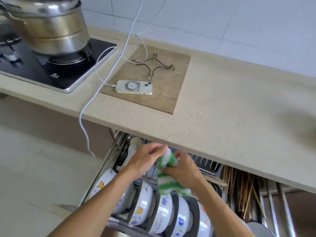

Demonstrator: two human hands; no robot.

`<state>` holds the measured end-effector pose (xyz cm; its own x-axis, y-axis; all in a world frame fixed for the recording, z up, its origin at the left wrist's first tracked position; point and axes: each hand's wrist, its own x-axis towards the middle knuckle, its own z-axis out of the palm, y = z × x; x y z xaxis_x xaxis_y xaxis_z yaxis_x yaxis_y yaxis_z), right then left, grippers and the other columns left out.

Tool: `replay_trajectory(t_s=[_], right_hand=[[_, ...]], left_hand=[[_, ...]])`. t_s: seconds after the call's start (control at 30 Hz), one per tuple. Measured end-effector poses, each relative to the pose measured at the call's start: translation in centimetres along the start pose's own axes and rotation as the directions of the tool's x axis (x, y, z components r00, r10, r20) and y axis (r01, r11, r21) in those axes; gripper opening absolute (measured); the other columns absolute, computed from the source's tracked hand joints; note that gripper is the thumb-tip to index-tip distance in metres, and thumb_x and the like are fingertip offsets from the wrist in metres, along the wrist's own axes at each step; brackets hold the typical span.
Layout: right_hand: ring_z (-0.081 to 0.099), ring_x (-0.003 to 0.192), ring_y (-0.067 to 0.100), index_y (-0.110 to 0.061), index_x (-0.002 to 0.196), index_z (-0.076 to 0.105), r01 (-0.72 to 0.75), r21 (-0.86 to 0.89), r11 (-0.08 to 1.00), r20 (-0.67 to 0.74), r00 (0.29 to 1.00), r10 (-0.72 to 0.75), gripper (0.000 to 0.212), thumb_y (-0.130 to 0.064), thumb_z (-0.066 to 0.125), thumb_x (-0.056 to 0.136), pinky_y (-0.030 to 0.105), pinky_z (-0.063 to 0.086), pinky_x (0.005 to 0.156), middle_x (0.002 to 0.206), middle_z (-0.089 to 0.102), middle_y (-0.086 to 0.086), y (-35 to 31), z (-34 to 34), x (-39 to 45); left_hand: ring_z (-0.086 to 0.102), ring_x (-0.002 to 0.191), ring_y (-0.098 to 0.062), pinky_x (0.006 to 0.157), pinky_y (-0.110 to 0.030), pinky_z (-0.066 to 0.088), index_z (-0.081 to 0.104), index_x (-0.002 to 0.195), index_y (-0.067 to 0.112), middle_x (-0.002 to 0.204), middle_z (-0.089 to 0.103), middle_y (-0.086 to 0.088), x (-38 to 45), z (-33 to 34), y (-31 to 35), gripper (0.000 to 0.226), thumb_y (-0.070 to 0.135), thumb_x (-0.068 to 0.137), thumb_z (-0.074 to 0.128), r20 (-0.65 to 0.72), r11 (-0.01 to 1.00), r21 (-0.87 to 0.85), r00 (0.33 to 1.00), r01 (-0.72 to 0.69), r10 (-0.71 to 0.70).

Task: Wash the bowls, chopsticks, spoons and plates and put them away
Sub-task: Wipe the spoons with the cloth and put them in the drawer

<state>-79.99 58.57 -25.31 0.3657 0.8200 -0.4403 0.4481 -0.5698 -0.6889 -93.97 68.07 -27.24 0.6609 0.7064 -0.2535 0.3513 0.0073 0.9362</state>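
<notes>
Both hands, left hand [142,159] and right hand [183,169], grip a green-striped cloth [168,175] hanging lengthwise over upright bowls [162,212].

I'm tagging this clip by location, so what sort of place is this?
Most likely a home kitchen: a steel pot sits on a gas hob, and a pull-out rack under the countertop holds upright bowls and chopsticks.
</notes>
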Motion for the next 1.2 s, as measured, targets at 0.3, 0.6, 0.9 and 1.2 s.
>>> replay_trajectory(t_s=[0.3, 0.6, 0.9, 1.2], right_hand=[[0.053, 0.061, 0.005, -0.022, 0.098, 0.059, 0.056, 0.010, 0.998, -0.081, 0.995, -0.055, 0.026, -0.033, 0.076, 0.083, 0.012, 0.038, 0.048, 0.082, 0.061, -0.005, 2.4, -13.7, -9.3], [0.060, 0.071, 0.015, -0.020, 0.092, 0.061, 0.070, 0.022, 0.997, -0.325, 0.944, -0.059, 0.017, -0.028, 0.071, 0.081, 0.027, 0.046, 0.060, 0.082, 0.065, -0.001, 12.5, -29.9, -17.3], [0.056, 0.063, 0.006, -0.017, 0.087, 0.064, 0.082, 0.076, 0.994, -0.455, 0.890, -0.038, 0.009, -0.010, 0.062, 0.082, 0.020, 0.045, 0.057, 0.073, 0.064, -0.005, 24.7, -44.5, -22.8], [0.056, 0.069, 0.018, -0.011, 0.085, 0.054, -0.070, 0.112, 0.991, -0.558, 0.821, 0.121, 0.006, -0.010, 0.060, 0.086, 0.029, 0.042, 0.056, 0.077, 0.061, 0.002, 31.0, -52.2, -21.3]], left_hand=[[0.043, 0.063, -0.010, 0.062, -0.028, 0.033, 0.053, 0.073, 0.018, 0.068, 0.047, 0.006, -0.1, 7.0, 13.4, 0.031, 0.036, 0.097, 0.062, 0.218, 0.938, 0.322, 0.974, -0.126, 0.056], [0.055, 0.068, -0.005, 0.057, -0.012, 0.039, 0.059, 0.088, 0.023, 0.081, 0.060, 0.007, 1.6, 25.2, 26.7, 0.016, 0.035, 0.096, 0.065, 0.330, 0.912, 0.297, 0.927, -0.283, 0.180], [0.047, 0.055, -0.001, 0.056, -0.017, 0.036, 0.060, 0.084, 0.021, 0.067, 0.057, 0.012, 4.4, 44.8, 35.4, 0.018, 0.034, 0.092, 0.069, 0.430, 0.858, 0.331, 0.872, -0.393, 0.233], [0.064, 0.087, -0.015, 0.087, -0.034, 0.052, 0.067, 0.090, 0.015, 0.093, 0.071, 0.003, 11.1, 51.4, 37.6, 0.018, 0.029, 0.096, 0.057, 0.352, 0.719, 0.536, 0.891, -0.443, 0.287]])
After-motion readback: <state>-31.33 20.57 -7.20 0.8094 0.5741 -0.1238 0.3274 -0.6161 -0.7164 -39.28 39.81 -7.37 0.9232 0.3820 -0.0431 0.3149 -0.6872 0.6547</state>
